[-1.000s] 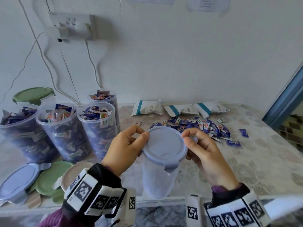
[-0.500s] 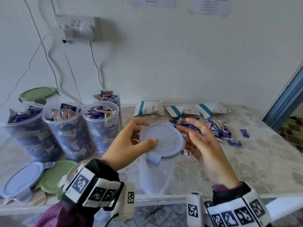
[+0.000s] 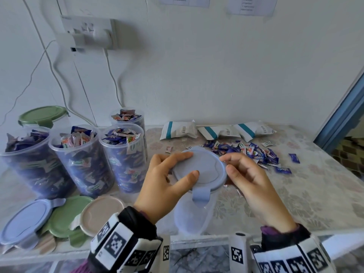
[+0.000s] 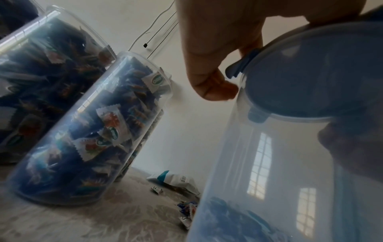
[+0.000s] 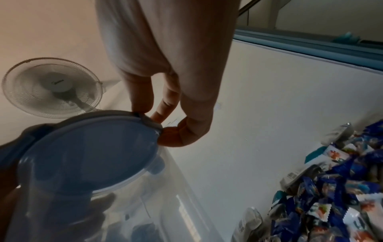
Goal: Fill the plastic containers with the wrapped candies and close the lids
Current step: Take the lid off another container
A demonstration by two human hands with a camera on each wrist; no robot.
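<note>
A pale blue lid (image 3: 204,170) sits on a clear plastic container (image 3: 193,217) near the table's front edge, its tab (image 3: 201,194) pointing toward me. My left hand (image 3: 192,164) grips the lid's left side, thumb on top and fingers over the far rim. My right hand (image 3: 226,164) pinches the right rim; the right wrist view shows its fingertips (image 5: 143,111) on the lid (image 5: 93,155). Seen from the left wrist, the container (image 4: 269,163) looks almost empty. Loose wrapped candies (image 3: 250,152) lie in a pile behind my right hand.
Several candy-filled open containers (image 3: 82,160) stand at the left, and one with a green lid (image 3: 44,115) behind them. Loose blue (image 3: 25,219), green (image 3: 67,215) and beige (image 3: 100,211) lids lie front left. White bags (image 3: 179,130) rest by the wall.
The lid's tab swung to the front left, then back to the front. My right hand, spread beside the lid half a second ago, now has its fingertips on the rim.
</note>
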